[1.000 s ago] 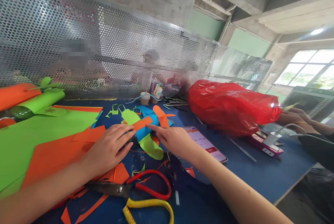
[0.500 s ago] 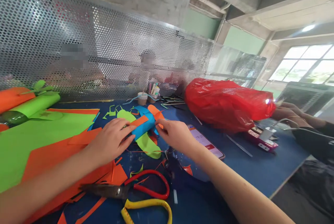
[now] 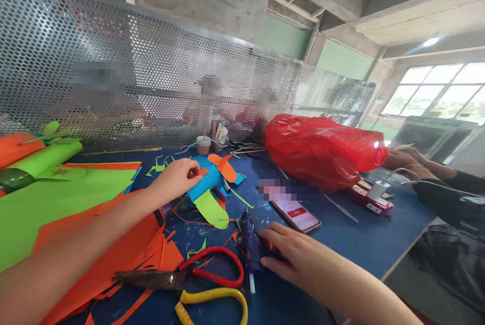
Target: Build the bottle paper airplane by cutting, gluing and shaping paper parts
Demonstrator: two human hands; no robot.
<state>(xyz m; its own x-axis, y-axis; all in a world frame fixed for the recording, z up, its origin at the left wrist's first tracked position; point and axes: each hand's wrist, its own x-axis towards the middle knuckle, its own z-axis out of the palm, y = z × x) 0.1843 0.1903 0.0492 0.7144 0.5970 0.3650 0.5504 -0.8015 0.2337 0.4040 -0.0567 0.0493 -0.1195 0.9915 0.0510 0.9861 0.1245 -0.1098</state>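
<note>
My left hand (image 3: pixel 184 176) has its fingers curled together at an orange paper strip (image 3: pixel 205 171) lying on a blue paper-wrapped bottle (image 3: pixel 208 183). A green rounded paper wing (image 3: pixel 212 210) sticks out from the bottle's near side, and orange paper blades (image 3: pixel 224 167) sit at its right end. My right hand (image 3: pixel 290 249) reaches over a dark hot glue gun (image 3: pixel 248 236), fingers apart beside its body; part of the gun is hidden under the hand. Scissors (image 3: pixel 172 280) with one red and one yellow handle lie in front.
Orange sheets (image 3: pixel 125 234) and a green sheet (image 3: pixel 45 209) cover the left. A phone (image 3: pixel 297 214) lies beyond my right hand, near a red plastic bag (image 3: pixel 322 150). Another person's hands (image 3: pixel 407 158) are at the far right. A perforated metal screen (image 3: pixel 162 72) stands behind.
My right hand has left the blue-wrapped bottle and moved down and right to the glue gun. My left hand stays at the bottle, which has turned slightly.
</note>
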